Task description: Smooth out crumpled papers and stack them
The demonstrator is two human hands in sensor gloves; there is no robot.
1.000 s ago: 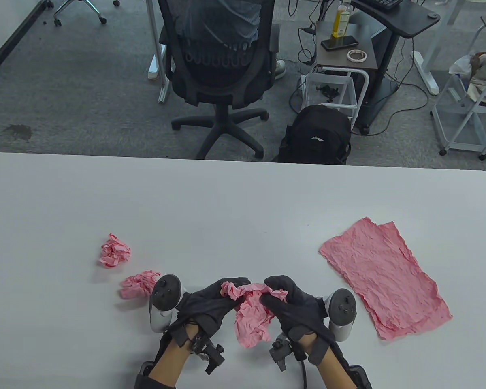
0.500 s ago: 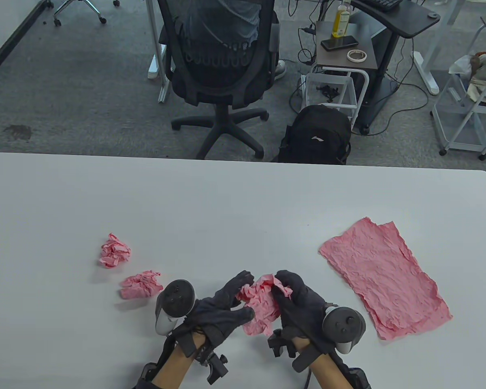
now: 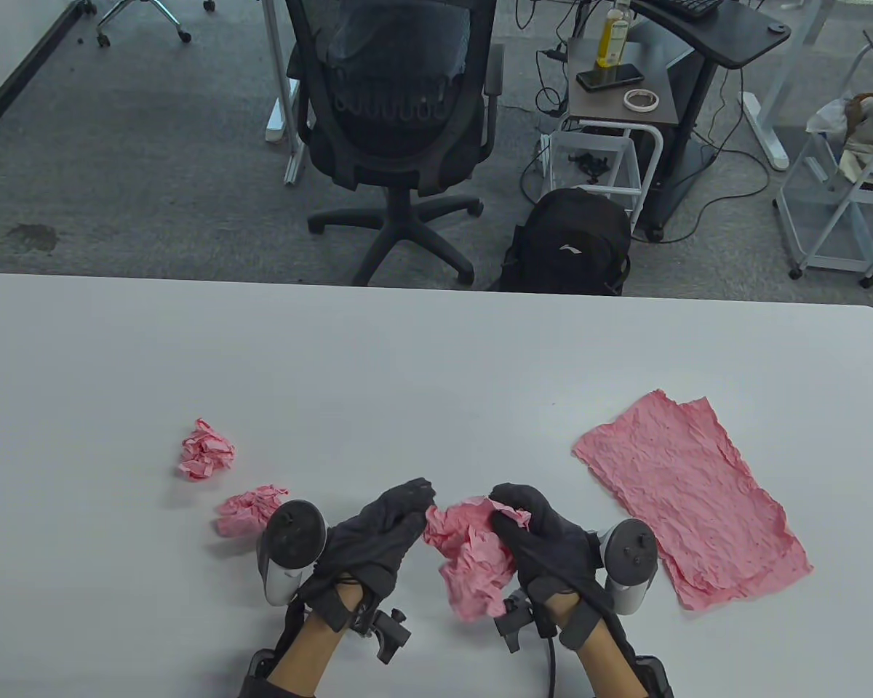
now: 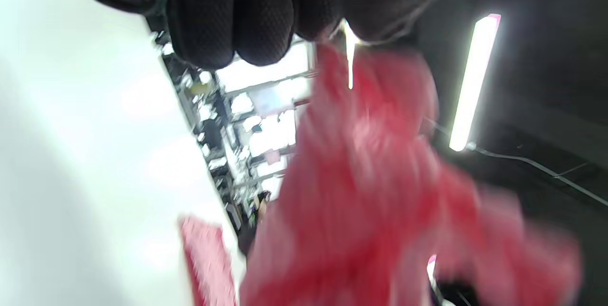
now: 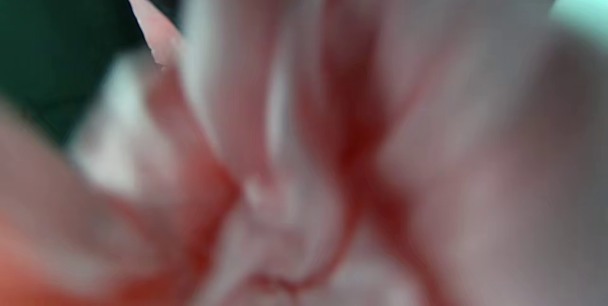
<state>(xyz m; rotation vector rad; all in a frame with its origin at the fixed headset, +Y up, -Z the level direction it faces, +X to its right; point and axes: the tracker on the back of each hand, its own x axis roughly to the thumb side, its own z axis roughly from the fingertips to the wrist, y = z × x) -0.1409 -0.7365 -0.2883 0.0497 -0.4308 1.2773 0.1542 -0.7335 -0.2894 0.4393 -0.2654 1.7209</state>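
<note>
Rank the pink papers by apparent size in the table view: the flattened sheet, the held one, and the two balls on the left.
1. Flattened sheet, clearly largest.
2. Held paper, partly opened between both hands.
3. The two crumpled balls, far and near: look alike; unranked.

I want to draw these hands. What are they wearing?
Both the left hand and the right hand wear dark grey fabric gloves. A tracker with a round black face and pale grey handle is strapped to each. Black clamp-like mounts sit at the wrists, and a black cable runs along the right forearm.
</note>
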